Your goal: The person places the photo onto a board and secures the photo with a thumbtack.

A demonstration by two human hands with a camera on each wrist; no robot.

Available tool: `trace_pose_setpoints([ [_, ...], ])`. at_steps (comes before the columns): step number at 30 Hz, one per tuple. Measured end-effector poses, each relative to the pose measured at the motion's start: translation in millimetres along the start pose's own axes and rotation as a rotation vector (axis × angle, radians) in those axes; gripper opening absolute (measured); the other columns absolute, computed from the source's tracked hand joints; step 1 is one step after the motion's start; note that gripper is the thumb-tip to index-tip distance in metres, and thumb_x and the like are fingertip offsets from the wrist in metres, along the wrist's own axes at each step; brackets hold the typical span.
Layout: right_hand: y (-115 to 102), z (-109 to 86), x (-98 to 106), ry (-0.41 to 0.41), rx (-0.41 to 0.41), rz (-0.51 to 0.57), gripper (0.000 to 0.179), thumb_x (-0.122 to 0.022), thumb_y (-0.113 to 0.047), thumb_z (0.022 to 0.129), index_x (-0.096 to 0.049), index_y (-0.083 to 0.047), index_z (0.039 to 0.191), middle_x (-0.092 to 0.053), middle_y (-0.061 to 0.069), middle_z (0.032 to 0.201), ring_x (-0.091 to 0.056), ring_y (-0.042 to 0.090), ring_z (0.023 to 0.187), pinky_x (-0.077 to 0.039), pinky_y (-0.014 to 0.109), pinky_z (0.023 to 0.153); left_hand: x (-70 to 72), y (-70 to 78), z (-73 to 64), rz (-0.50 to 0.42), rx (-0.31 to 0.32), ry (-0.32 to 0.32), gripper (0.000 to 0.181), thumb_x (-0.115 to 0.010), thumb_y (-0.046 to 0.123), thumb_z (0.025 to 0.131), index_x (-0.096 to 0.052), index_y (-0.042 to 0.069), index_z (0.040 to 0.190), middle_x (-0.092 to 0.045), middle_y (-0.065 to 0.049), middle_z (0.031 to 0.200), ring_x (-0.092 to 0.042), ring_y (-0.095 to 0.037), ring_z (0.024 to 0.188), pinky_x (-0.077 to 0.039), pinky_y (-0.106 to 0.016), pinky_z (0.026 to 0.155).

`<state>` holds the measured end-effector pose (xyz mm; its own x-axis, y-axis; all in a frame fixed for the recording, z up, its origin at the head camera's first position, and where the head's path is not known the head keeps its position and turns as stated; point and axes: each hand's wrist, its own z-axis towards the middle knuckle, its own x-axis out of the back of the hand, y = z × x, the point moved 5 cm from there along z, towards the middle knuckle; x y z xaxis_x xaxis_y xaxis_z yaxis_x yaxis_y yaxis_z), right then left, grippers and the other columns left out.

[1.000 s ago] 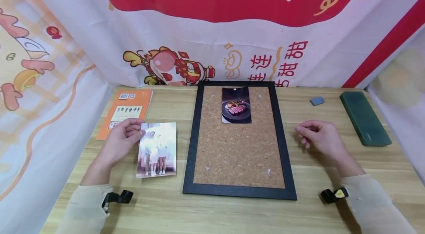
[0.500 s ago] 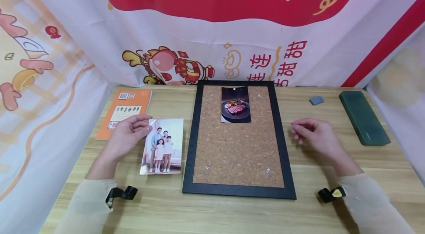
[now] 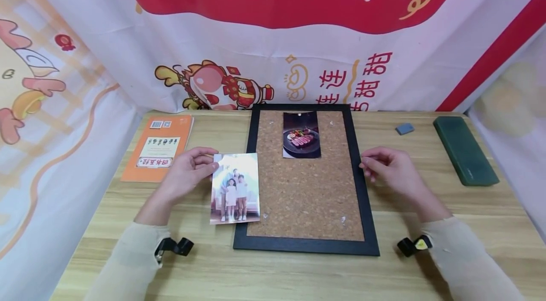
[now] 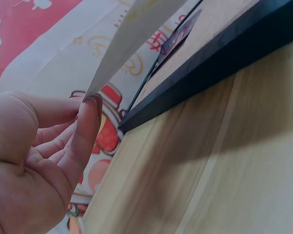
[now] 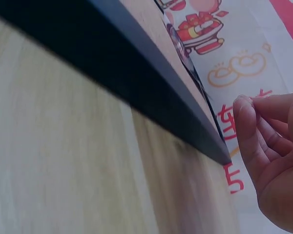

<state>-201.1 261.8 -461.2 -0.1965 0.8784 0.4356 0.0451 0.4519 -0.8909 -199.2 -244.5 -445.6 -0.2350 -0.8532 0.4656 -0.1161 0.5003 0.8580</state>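
My left hand (image 3: pixel 192 168) pinches a glossy family photo (image 3: pixel 235 196) by its upper left edge, between thumb and forefinger. The photo overlaps the left side of a black-framed corkboard (image 3: pixel 307 196); in the left wrist view its sheet (image 4: pixel 122 48) stands tilted, above the frame (image 4: pixel 210 73). Beside the board's right edge hovers my right hand (image 3: pixel 390 168). Its thumb and forefinger tips (image 5: pixel 243 105) meet; whether anything small lies between them is hidden. A photo of a meat dish (image 3: pixel 301 137) hangs at the board's top, fixed by a pin (image 3: pixel 299 114).
Small clear pins sit near the board's corners, such as one pin (image 3: pixel 343 219) at lower right. An orange book (image 3: pixel 153 147) lies at left. A blue eraser (image 3: pixel 404 129) and a green case (image 3: pixel 466 151) lie at right. Behind the table (image 3: pixel 298 277) hangs a printed curtain.
My left hand has carried the family photo rightward, from beside the board to over its left edge. My right hand has moved left, closer to the board's right edge.
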Motion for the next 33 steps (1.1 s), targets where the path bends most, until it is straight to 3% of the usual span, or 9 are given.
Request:
trace_pose_setpoints([
  [10,-17.8,8.0,-17.0,-0.04,0.072,0.034,0.021,-0.062,-0.008,0.109,-0.069,0.008,0.123,-0.076,0.026,0.105,-0.073,0.013,0.077,-0.064,0.031,0.066,-29.2,17.0,13.5,-0.043,-0.02,-0.068,0.039,-0.069,0.012,0.105,-0.06,0.004,0.142,-0.074,-0.018,0.122,-0.076,-0.018,0.098,-0.066,-0.037,0.087],
  [25,-29.8,17.7,-43.7,-0.117,0.06,-0.016,0.018,-0.063,-0.009,0.109,-0.071,0.002,0.12,-0.076,0.021,0.102,-0.072,0.022,0.077,-0.064,0.034,0.067,-73.7,36.7,30.0,-0.105,-0.044,-0.166,0.036,-0.066,0.006,0.106,-0.059,0.001,0.141,-0.075,-0.019,0.117,-0.075,-0.02,0.087,-0.065,-0.03,0.08],
  [33,-34.0,20.1,-52.3,-0.143,0.063,-0.065,0.017,-0.065,-0.011,0.109,-0.073,-0.001,0.12,-0.078,0.015,0.097,-0.07,0.022,0.074,-0.061,0.034,0.061,-93.8,45.4,37.4,-0.116,-0.014,-0.204,0.034,-0.066,0.006,0.107,-0.059,0.001,0.139,-0.073,-0.018,0.116,-0.074,-0.018,0.085,-0.065,-0.034,0.079],
])
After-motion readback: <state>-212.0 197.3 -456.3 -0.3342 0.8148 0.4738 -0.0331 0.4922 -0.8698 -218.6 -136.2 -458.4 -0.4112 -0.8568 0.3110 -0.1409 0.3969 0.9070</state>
